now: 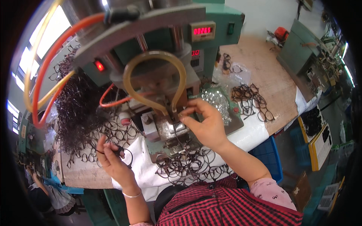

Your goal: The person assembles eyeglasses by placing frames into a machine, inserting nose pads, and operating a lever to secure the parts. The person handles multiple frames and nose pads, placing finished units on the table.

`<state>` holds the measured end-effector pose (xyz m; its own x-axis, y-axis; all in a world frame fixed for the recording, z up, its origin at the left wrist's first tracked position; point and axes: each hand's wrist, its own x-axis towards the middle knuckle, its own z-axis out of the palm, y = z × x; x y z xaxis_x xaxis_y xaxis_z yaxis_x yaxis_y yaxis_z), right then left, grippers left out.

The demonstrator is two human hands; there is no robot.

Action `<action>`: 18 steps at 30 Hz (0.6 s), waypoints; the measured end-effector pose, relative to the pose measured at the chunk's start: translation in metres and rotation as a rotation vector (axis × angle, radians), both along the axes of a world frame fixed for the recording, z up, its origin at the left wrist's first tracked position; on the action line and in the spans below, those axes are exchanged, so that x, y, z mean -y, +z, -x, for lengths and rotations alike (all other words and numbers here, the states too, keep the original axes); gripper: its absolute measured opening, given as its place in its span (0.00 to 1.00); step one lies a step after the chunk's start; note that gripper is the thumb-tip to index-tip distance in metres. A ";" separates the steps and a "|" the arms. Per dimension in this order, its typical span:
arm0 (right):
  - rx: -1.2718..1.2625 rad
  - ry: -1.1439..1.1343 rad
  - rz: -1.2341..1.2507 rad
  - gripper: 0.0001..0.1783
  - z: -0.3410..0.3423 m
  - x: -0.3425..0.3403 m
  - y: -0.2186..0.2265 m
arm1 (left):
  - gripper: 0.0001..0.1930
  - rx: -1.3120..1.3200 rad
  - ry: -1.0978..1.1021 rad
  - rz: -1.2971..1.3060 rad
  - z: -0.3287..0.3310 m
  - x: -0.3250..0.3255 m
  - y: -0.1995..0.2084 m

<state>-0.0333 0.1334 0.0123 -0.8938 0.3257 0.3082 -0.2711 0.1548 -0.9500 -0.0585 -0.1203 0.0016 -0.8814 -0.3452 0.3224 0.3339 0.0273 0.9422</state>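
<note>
Beneath the press (154,28), I should steady my right hand (205,126) at the metal fixture (177,127), its grip hard to tell, while my left hand (112,160) grips a dark eyeglass frame (121,152) leftward, clear of it.

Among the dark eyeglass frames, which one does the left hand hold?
The single frame jutting out just right of the left hand; the piled frames lie unheld.

Red, perhaps blurred digits (201,30) on displays (203,37)
</note>
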 end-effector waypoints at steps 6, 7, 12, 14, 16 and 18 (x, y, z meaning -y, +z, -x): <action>0.004 0.189 0.231 0.24 0.006 0.003 0.003 | 0.09 -0.635 -0.151 0.247 0.007 -0.044 0.085; -0.008 0.168 0.252 0.25 0.006 0.007 0.001 | 0.08 -0.613 -0.165 0.163 0.016 -0.049 0.085; -0.059 0.063 0.326 0.32 0.004 0.023 -0.006 | 0.07 -0.560 -0.177 -0.004 0.033 -0.065 0.075; -0.094 0.054 0.377 0.34 0.005 0.025 -0.009 | 0.07 -0.491 -0.246 -0.058 0.030 -0.064 0.079; -0.136 0.067 0.466 0.35 0.007 0.028 -0.014 | 0.07 -0.457 -0.302 -0.053 0.030 -0.061 0.084; -0.144 0.062 0.475 0.36 0.009 0.029 -0.013 | 0.07 -0.451 -0.312 -0.035 0.031 -0.060 0.087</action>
<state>-0.0423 0.1045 -0.0011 -0.8753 0.4076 0.2603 -0.3996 -0.3062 -0.8641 -0.0893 -0.0606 0.0884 -0.7208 -0.1067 0.6849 0.6920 -0.1662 0.7025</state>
